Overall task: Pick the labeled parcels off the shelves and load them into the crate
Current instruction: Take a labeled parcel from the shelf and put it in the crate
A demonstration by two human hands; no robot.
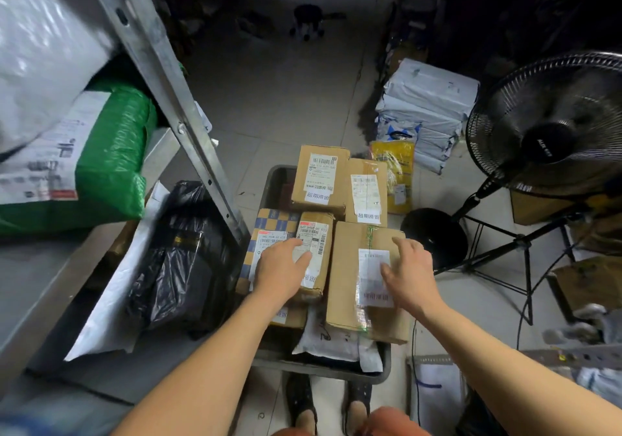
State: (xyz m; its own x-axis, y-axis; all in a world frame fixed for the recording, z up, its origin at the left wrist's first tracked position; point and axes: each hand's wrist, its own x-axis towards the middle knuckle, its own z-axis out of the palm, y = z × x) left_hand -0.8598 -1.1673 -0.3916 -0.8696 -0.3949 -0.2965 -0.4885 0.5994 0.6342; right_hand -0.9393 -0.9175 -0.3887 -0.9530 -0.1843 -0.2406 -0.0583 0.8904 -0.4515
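A metal shelf rack [161, 75] fills the left side, its slanted upright post coming down to just beside the left rim of the crate [323, 366]. On the rack lie a white bag [40, 41], a green bag [114, 163] with a label, and lower down a black bag [181, 260] whose bulk reaches almost to the crate's left wall. A standing fan [552, 126] crowds the right, its round base just beside the crate's right edge. Bare tiled floor [279, 85] runs open beyond the crate, with a stack of white mailers [427, 105] at its right margin.

The dark crate sits on the floor by the person's feet, piled above its rim with labeled boxes. The big box [350, 277] overhangs the right rim. The right hand [409, 277] lies flat on its label, grip spread. The left hand [281, 269], fingers straight, rests on the small box [316, 243] beside it, both boxes touching along one edge.
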